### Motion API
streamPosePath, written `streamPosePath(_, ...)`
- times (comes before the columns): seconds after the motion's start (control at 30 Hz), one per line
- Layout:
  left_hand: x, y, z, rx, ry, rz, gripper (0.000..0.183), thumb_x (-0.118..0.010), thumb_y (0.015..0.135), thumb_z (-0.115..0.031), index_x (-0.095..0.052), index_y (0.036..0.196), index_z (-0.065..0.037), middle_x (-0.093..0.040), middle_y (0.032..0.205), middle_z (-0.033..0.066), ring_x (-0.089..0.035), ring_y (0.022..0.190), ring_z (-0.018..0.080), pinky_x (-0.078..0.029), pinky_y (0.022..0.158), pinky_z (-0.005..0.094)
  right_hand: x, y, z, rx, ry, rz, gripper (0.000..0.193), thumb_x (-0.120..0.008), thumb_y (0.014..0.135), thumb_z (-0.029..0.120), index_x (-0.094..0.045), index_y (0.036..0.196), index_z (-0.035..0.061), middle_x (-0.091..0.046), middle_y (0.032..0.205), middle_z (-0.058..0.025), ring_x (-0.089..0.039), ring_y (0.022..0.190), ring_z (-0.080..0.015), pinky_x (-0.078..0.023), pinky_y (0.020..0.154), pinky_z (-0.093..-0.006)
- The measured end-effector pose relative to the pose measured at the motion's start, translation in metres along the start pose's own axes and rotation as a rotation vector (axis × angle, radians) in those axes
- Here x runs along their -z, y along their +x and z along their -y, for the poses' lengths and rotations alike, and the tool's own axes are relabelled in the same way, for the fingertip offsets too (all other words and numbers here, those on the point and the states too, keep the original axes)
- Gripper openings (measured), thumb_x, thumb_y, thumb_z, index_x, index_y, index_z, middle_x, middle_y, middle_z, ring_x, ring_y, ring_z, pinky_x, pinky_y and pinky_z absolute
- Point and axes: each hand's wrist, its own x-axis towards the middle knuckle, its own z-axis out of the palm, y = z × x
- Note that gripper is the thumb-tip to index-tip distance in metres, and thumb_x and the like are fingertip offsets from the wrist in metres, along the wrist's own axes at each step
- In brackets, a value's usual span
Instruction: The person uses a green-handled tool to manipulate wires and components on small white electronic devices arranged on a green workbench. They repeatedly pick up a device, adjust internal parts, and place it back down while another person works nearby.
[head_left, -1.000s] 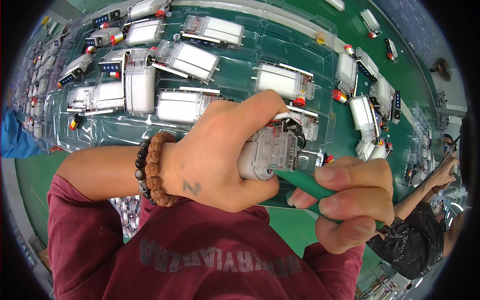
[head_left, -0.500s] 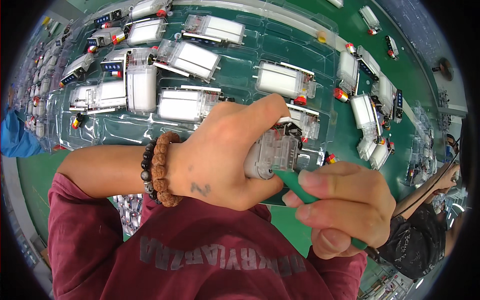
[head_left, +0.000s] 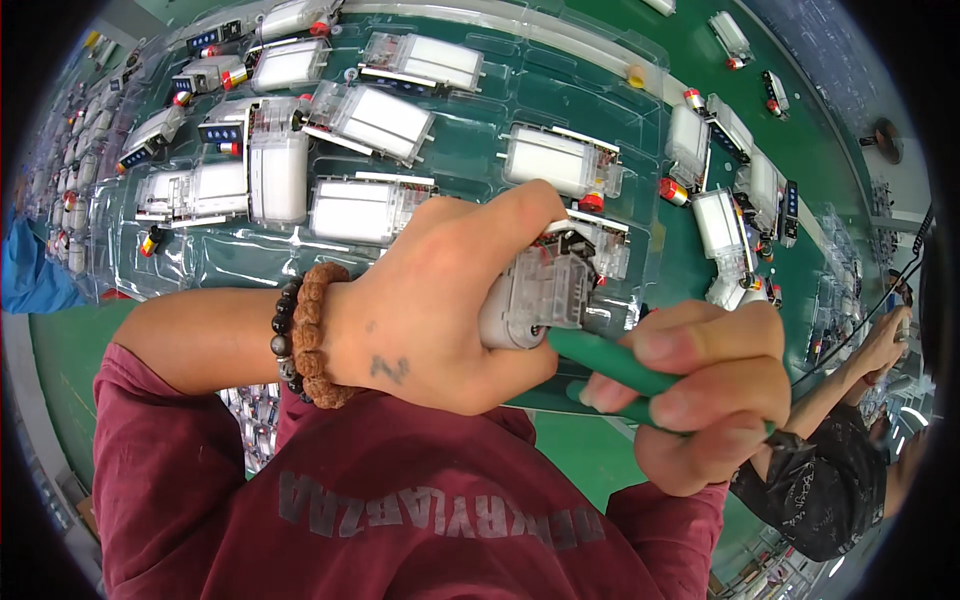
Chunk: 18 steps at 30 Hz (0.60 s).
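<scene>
My left hand (head_left: 440, 300) is wrapped round a clear plastic device (head_left: 545, 290) with a whitish rounded body, and its fingers hide much of it. Closed in my right hand (head_left: 710, 390) is a pair of green-handled pliers (head_left: 620, 362), turned so that a handle end points at the device. That handle end is at the device's lower edge, beside a small round hole; whether it touches I cannot tell. The dark metal end of the pliers sticks out past my right hand, on the right.
A clear blister tray (head_left: 200, 270) on the green table holds several similar white devices (head_left: 380, 120) with red and yellow parts. More devices (head_left: 720, 225) lie to its right. A co-worker's arm (head_left: 865, 355) is at the far right, and a blue bag (head_left: 35, 265) hangs at far left.
My right hand has drawn slightly to the right and up, tilting the pliers flatter, so both green handles now show. The device stays in my left hand, barely shifted.
</scene>
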Motion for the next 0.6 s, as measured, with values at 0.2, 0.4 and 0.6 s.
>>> streamPosePath(0.2,-0.002,0.001,0.003,-0.026,-0.004,-0.030,0.046,-0.077,0.074,-0.019,-0.052,0.105,0.003,-0.057,0.070,0.0087,-0.054,0.050,0.0225,-0.041,0.047,0.0312,-0.004,-0.005,0.005,-0.079,0.073,-0.050,0.039,-0.032,0.108,0.035,-0.048,0.092,0.0029,-0.049,0.100,-0.0173,-0.060,0.055,-0.0188,-0.058,0.051,-0.0285)
streamPosePath(0.4,0.000,0.001,0.002,-0.025,0.018,-0.035,0.046,-0.075,0.073,-0.017,-0.051,0.107,0.004,-0.057,0.068,0.0079,-0.054,0.048,0.0232,-0.041,0.046,0.0320,-0.011,-0.006,-0.001,-0.039,0.063,-0.098,0.035,-0.040,0.106,0.031,-0.054,0.094,0.0005,-0.054,0.101,-0.0208,-0.064,0.061,-0.0209,-0.059,0.054,-0.0296)
streamPosePath(0.6,-0.001,0.000,0.002,-0.008,0.029,-0.065,0.046,-0.074,0.072,-0.015,-0.051,0.107,0.003,-0.057,0.068,0.0082,-0.053,0.047,0.0247,-0.041,0.046,0.0332,-0.020,-0.006,0.007,-0.076,-0.003,-0.242,0.025,-0.057,0.101,0.019,-0.067,0.090,-0.0017,-0.065,0.100,-0.0236,-0.068,0.068,-0.0231,-0.061,0.060,-0.0311)
